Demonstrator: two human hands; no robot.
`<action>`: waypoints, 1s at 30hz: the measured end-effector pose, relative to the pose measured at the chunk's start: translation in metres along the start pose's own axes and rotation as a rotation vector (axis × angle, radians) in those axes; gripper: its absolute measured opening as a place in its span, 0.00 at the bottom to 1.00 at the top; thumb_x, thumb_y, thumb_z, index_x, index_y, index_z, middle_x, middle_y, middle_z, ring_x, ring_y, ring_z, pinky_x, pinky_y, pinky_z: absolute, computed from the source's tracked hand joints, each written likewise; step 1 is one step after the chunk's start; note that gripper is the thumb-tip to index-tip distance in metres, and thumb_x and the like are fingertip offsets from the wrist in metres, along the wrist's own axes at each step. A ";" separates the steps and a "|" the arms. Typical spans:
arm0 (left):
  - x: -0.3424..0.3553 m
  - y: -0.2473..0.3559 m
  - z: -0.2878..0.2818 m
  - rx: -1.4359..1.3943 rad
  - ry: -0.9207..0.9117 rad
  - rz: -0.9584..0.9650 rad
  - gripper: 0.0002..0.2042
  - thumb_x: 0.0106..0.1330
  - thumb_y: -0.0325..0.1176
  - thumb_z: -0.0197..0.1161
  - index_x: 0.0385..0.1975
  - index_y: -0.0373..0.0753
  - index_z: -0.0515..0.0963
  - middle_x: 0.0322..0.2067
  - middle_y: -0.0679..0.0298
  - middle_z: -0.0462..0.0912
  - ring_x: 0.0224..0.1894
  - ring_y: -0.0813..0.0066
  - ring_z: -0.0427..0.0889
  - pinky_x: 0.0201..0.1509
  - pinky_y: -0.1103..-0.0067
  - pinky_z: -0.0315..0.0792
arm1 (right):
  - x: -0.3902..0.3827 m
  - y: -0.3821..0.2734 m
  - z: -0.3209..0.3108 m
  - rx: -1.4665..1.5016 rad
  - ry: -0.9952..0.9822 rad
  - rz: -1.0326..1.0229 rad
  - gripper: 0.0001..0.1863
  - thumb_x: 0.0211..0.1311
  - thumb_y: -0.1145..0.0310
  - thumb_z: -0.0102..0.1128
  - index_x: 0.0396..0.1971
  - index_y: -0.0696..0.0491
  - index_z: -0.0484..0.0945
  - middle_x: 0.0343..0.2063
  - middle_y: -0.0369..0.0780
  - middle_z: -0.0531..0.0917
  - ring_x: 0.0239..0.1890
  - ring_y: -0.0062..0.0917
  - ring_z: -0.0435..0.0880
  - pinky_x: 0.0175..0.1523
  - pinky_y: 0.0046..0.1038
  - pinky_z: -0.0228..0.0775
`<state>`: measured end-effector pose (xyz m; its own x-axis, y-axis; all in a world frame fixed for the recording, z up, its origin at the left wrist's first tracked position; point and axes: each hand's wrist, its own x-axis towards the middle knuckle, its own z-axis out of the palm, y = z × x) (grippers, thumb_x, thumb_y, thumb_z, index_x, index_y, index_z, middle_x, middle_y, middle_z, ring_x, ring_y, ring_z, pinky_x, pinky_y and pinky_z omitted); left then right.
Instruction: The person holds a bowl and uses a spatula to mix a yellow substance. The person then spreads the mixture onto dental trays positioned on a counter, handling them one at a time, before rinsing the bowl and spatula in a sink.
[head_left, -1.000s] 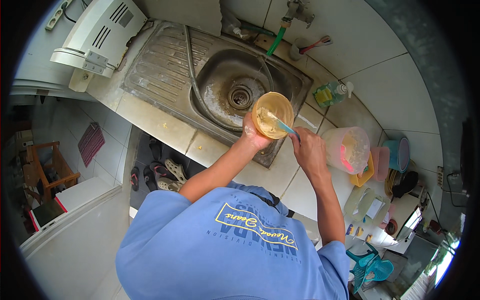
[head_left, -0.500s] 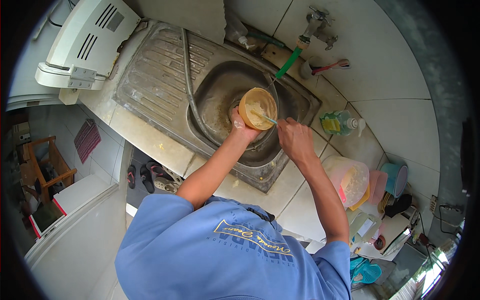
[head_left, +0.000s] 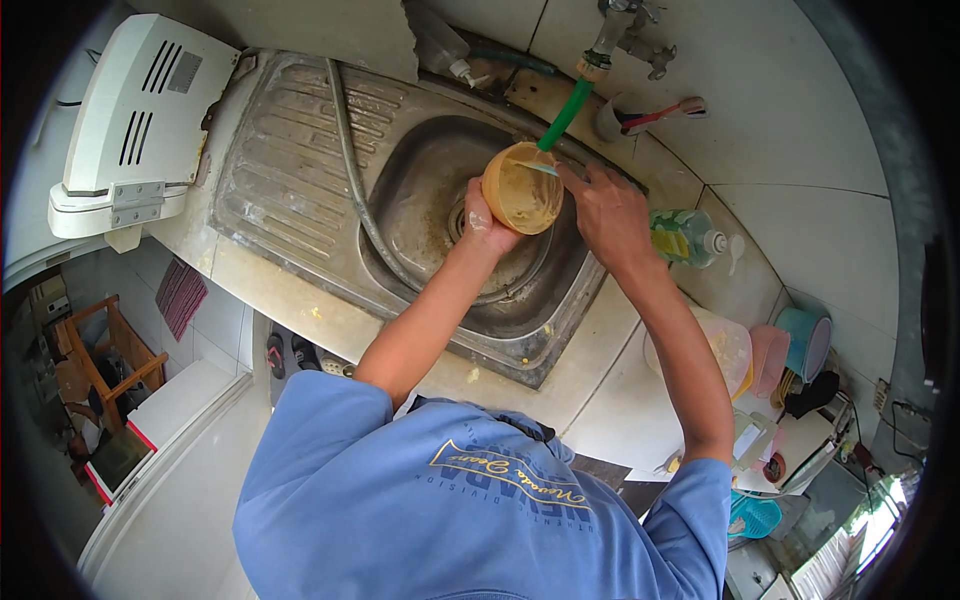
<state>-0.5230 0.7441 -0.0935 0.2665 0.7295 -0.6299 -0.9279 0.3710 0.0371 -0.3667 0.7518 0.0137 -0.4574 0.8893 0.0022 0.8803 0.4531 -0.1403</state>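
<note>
One tan-orange bowl (head_left: pixel 525 195), tilted, pale residue smeared inside, held over the right part of a stainless-steel sink basin (head_left: pixel 415 170). Left hand (head_left: pixel 488 218) clamped on the bowl's left side and lower wall, white smears near the wrist. Right hand (head_left: pixel 612 215) closed on a pale-blue utensil (head_left: pixel 543 167), tip inside the bowl near the rim; exact finger placement partly hidden. Ribbed steel drainboard (head_left: pixel 290 150), worn and whitish in patches, left of the basin. Grey hose (head_left: pixel 345 150) running down into the basin. Tap (head_left: pixel 620 40) on white wall tiles (head_left: pixel 770 110), fitted with a green hose (head_left: pixel 568 112) reaching down to just behind the bowl. Pale cup (head_left: pixel 612 115) beside the tap, red-handled brush (head_left: pixel 665 115) leaning out. Green pump bottle (head_left: pixel 685 238) right of the sink. Tiled counter (head_left: pixel 340 320) in front, dotted with yellowish crumbs. Further right: pink tub (head_left: pixel 768 358), teal tub (head_left: pixel 805 340). Far left: white vented appliance (head_left: pixel 130 110), striped cloth (head_left: pixel 183 300), wooden frame (head_left: pixel 140 380).
</note>
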 end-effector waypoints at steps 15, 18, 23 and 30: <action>-0.102 -0.025 -0.029 -0.045 -0.218 0.044 0.25 0.67 0.50 0.44 0.55 0.39 0.71 0.54 0.57 0.75 0.56 0.59 0.74 0.61 0.62 0.69 | -0.092 -0.066 -0.045 0.041 0.015 0.054 0.24 0.53 0.77 0.52 0.52 0.49 0.78 0.33 0.43 0.78 0.36 0.37 0.81 0.35 0.38 0.75; -0.122 -0.023 -0.029 -0.032 -0.275 -0.006 0.25 0.67 0.50 0.46 0.55 0.39 0.71 0.54 0.57 0.75 0.57 0.60 0.73 0.62 0.61 0.69 | -0.114 -0.073 -0.052 0.045 -0.129 -0.038 0.23 0.53 0.77 0.52 0.51 0.50 0.78 0.33 0.44 0.78 0.35 0.37 0.81 0.35 0.37 0.75; -0.141 -0.025 -0.035 0.036 -0.397 0.054 0.25 0.66 0.51 0.47 0.56 0.40 0.71 0.55 0.58 0.74 0.57 0.61 0.74 0.62 0.62 0.68 | -0.124 -0.084 -0.072 0.063 0.035 -0.056 0.22 0.54 0.77 0.52 0.50 0.50 0.78 0.33 0.45 0.77 0.33 0.39 0.81 0.34 0.39 0.74; -0.157 -0.026 -0.035 0.093 -0.345 0.263 0.27 0.65 0.52 0.45 0.51 0.35 0.74 0.48 0.57 0.80 0.51 0.62 0.78 0.56 0.67 0.72 | -0.169 -0.105 -0.020 0.855 -0.164 0.330 0.15 0.62 0.71 0.51 0.48 0.56 0.77 0.17 0.37 0.74 0.12 0.26 0.72 0.20 0.28 0.64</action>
<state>-0.5500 0.6002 -0.0227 0.1103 0.9494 -0.2941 -0.9525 0.1855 0.2415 -0.3794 0.5553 0.0474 -0.2697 0.9156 -0.2983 0.6070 -0.0789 -0.7908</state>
